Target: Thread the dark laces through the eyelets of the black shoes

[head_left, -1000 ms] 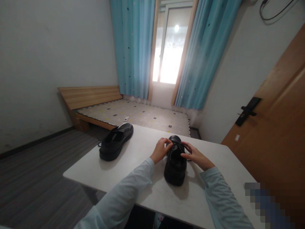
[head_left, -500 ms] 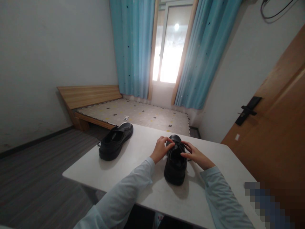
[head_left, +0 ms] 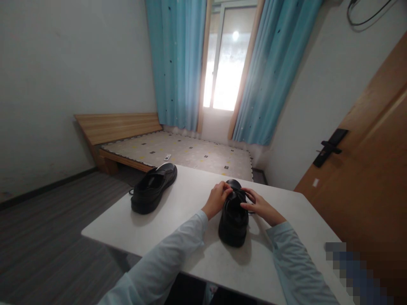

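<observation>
A black lace-up shoe [head_left: 233, 228] stands on the white table in front of me, its heel towards me and its toe pointing away. At the lacing, my left hand [head_left: 218, 199] pinches the black shoelace [head_left: 237, 191] from the left side. My right hand [head_left: 259, 207] is at the same lacing from the right, its index finger bent over the lace and its thumb lower, by the shoe's opening. The thin lace ends are hard to make out against the dark leather. A second black shoe [head_left: 152, 190] lies to the left, apart from both hands.
The white table [head_left: 190, 190] has its far edge by a low bed [head_left: 197, 152] with a patterned mattress, on which a small white object [head_left: 167, 157] lies. A wooden door [head_left: 365, 169] is at the right. Blue curtains [head_left: 178, 63] hang beside the window.
My left hand's fingers have drawn in slightly at the lacing, with the thumb tucked closer. The right hand and both shoes look nearly unmoved.
</observation>
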`<state>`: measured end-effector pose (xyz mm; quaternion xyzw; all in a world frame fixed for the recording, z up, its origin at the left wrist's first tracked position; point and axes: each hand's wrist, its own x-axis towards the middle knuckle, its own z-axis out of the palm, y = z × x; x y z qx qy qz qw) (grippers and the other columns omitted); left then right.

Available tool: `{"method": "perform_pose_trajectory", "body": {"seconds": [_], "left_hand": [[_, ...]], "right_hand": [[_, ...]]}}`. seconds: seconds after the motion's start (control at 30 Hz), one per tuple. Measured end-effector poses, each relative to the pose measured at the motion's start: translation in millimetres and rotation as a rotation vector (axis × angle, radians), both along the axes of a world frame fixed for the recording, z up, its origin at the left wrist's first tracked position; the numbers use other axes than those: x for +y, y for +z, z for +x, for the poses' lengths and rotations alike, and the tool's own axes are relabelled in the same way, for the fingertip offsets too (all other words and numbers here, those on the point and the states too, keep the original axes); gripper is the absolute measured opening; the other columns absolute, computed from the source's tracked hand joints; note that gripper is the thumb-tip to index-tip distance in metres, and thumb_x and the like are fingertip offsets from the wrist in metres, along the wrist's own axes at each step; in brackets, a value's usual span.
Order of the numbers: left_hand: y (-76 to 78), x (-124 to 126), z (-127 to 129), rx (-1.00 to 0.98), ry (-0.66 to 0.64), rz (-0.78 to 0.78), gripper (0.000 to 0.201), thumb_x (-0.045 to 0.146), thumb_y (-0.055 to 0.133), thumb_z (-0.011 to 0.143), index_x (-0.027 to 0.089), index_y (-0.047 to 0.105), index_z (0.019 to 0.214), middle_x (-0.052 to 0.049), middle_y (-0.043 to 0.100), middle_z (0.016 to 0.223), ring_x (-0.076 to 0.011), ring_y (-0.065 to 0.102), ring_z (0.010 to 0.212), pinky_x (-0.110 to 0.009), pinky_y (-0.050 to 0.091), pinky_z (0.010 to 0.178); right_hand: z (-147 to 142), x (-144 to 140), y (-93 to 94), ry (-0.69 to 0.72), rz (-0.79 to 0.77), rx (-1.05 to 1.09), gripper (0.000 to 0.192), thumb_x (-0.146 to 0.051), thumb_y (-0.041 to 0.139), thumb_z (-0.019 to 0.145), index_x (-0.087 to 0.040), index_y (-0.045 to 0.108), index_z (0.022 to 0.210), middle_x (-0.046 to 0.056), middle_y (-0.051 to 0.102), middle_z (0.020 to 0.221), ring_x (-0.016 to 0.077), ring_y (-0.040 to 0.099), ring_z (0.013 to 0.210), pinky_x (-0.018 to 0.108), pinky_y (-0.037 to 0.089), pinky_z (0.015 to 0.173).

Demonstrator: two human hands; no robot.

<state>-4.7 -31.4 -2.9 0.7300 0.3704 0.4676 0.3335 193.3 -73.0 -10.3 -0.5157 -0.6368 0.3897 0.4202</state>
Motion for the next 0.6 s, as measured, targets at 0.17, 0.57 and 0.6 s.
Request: {"method": "perform_pose_trajectory", "body": {"seconds": [0.17,0.57,0.6], "left_hand": [[1.3,-1,-2,0.002,-0.050,-0.005,0.006,0.022,0.051,0.082,0.018,0.053,0.079,-0.001,0.061,0.077,-0.0146,0.055,0.077,-0.028,0.044,0.072],[12.0,-3,-10,-0.212,-0.241,-0.140,0.020,0.020,0.065,0.070,0.016,0.047,0.076,0.002,0.054,0.076,-0.0111,0.053,0.078,-0.028,0.043,0.080],[12.6,-2,-11,-0.261,-0.244,-0.136,0.021,0.021,0.066,0.070,0.016,0.047,0.076,0.002,0.053,0.075,-0.0106,0.053,0.076,-0.027,0.043,0.079]], "right_hand": [[2,2,-2.9,0.005,0.005,-0.004,0.065,-0.041,0.077,0.061,-0.026,0.051,0.118,0.008,0.051,0.131,0.0263,0.038,0.129,0.045,0.026,0.109],[1,1,0.3,0.007,-0.010,0.003,0.064,-0.041,0.077,0.060,-0.025,0.050,0.116,0.008,0.052,0.130,0.0262,0.038,0.129,0.046,0.027,0.109],[0,0,2.0,0.013,-0.016,0.006,0.063,-0.040,0.077,0.061,-0.025,0.050,0.116,0.007,0.052,0.130,0.0263,0.039,0.129,0.045,0.028,0.108]]}}
